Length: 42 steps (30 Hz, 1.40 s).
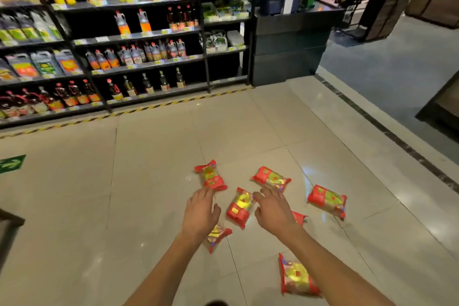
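Pale glossy floor tiles of a shop aisle carried seven red-and-yellow packets, scattered loose. Two bare arms stretched low over them. The left grip was spread, fingers straight, thumb out, holding nothing. Its fingertips lay at the near end of the eleven-o'clock packet, though contact could not be told. The right grip was likewise spread and empty, its forefinger at the top corner of the centre packet and the other fingers pointing at the one-o'clock packet. The centre packet lay tilted on the floor between the two grips.

Reading the dial from it, a seven-o'clock packet sat half hidden under the left wrist and a red corner peeped from under the right grip at three. The outer packet lay farther out at three, well apart, and the nearest packet lay at five. At twelve stood dark shelves of bottles behind striped tape, with a dark counter at one and a green arrow sticker at nine
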Available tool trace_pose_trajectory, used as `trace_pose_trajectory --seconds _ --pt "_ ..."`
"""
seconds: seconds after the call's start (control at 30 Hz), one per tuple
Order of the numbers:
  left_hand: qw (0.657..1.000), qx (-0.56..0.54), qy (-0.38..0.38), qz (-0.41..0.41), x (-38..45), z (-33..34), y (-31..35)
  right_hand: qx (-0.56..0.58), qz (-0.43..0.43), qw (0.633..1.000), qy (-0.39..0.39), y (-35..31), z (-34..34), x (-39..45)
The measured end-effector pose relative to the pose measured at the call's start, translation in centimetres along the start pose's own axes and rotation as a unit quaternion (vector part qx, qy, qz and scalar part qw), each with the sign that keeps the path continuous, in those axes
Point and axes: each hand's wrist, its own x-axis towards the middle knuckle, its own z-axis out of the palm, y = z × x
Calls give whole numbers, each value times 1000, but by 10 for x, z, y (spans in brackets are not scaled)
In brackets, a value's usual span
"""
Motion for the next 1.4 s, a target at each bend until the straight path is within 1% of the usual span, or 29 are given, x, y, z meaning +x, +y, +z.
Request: trace_pose_trajectory --seconds 0.07,0.17,0.27,0.4,0.5,0.6,0.67,0.73,0.77,0.8,0.83,0.9,0.93,1.03,1.1,1.17,1.23,1.27,1.33,1.4 --pt "1000 0 -6 -24 28 10 -7 -9 3 999 -31 15 7 33" --pt "999 -1 -16 -38 71 30 -21 -32 -16 996 -82 29 20 84" --pt "997 -17 -31 -65 123 64 -47 -26 -21 992 -120 43 40 149" --pt "980 -104 -88 -142 178 131 -94 32 32 988 -144 68 92 241" --pt "954 -175 -98 -221 196 197 -131 67 63 981 -172 89 158 300" --pt "915 -222 -102 -321 214 281 -171 93 89 970 -208 109 242 349" --pt "905 -208 -102 -355 228 346 -203 126 116 957 -234 121 309 376" --pt "910 -178 -116 -356 238 417 -243 159 138 943 -260 133 381 397" --pt "910 -163 -125 -361 241 454 -265 166 139 938 -270 140 419 407" --pt "903 -160 -122 -380 241 491 -286 169 139 934 -283 148 456 416" --pt "887 -171 -110 -414 240 523 -305 180 155 927 -291 156 490 426" --pt "841 -196 -74 -499 237 580 -339 220 229 902 -294 175 554 447" --pt "813 -200 -62 -543 233 602 -352 246 277 881 -293 184 584 456" --pt "730 -230 -75 -640 213 661 -390 329 411 799 -290 203 660 475" --pt "701 -256 -61 -663 194 695 -408 360 452 759 -299 204 696 482" --pt "673 -286 -39 -681 183 716 -411 384 473 744 -276 202 724 485" --pt "640 -325 -11 -696 177 734 -412 420 483 737 -218 202 746 487" --pt "634 -343 1 -693 175 740 -411 452 476 729 -193 200 751 487" --pt "642 -356 10 -679 173 742 -410 502 465 711 -161 199 757 486" --pt "644 -371 19 -669 179 731 -405 515 480 696 -141 195 745 488"
